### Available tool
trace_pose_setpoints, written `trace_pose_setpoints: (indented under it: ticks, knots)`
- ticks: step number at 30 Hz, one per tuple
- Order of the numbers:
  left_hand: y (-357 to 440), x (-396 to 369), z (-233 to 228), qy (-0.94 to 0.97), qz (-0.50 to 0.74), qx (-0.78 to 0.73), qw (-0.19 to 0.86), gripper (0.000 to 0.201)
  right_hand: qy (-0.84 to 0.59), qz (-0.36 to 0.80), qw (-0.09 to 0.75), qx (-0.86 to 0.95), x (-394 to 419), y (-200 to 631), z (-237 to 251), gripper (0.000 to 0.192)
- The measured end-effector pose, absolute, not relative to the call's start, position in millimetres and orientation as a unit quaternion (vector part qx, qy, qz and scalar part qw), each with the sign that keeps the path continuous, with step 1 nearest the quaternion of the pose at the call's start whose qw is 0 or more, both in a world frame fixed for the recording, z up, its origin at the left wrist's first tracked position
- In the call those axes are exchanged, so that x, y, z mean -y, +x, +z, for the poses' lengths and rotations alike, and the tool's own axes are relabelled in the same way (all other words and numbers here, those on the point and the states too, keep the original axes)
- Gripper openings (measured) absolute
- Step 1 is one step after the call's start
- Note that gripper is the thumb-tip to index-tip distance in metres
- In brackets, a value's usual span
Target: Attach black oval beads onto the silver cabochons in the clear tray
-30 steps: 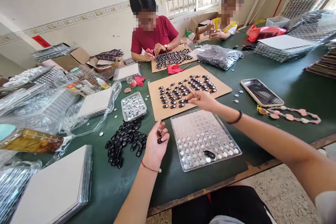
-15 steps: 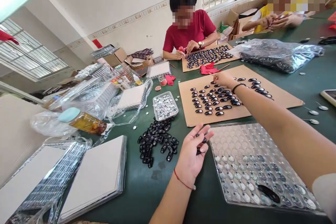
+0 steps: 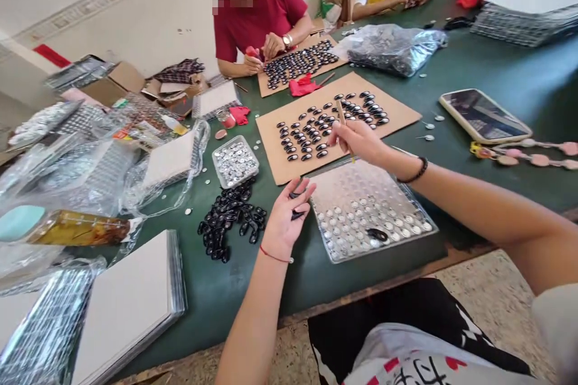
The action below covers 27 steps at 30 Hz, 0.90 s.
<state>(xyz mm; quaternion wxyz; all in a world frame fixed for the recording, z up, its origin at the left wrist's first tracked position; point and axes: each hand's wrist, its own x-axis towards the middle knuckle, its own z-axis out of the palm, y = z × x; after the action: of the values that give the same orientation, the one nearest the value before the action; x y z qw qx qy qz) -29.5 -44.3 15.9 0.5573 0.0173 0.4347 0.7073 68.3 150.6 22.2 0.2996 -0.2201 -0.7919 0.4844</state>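
Observation:
My left hand (image 3: 283,225) is palm up beside the tray, its fingers curled around small black oval pieces (image 3: 297,215). My right hand (image 3: 356,141) pinches a thin wooden stick (image 3: 340,110) above the far edge of a clear plastic tray (image 3: 332,191). Rows of round silvery discs (image 3: 400,231) fill the tray's near part, and one black oval piece (image 3: 377,234) lies on them. Beyond is a cardboard sheet (image 3: 397,105) with rows of black pieces (image 3: 311,132), many with a pale spot on top. Left of my left hand lies a heap of black pieces (image 3: 226,222).
A plastic tub of small silvery parts (image 3: 235,161) stands behind the heap. Stacked white sheets (image 3: 130,301) and a bottle (image 3: 76,225) are at left. A phone (image 3: 485,114) lies at right. Across the table a person in red (image 3: 262,18) works over another cardboard sheet.
My right hand has drawn back from the cardboard to the tray's far edge, keeping the stick. My left hand still holds its black pieces. The view has swung right and down.

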Motion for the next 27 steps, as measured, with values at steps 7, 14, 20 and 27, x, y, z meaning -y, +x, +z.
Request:
trace_pose_setpoints:
  ticks: [7,14,20,27]
  knots:
    - [-27,41,17,0.049,0.705,-0.467,0.532,0.016,-0.131,0.435,0.254,0.854,-132,126,10,0.050]
    - [-23,39,26,0.016,0.700,-0.486,0.523,0.016,-0.088,0.360,0.152,0.916,-133,134,20,0.045]
    - [-20,39,22,0.070,0.677,-0.456,0.573,0.015,-0.051,0.284,0.104,0.952,-134,136,16,0.038]
    - [-20,38,15,0.136,0.682,-0.527,0.489,0.013,-0.093,0.292,0.122,0.944,-136,139,21,0.036]
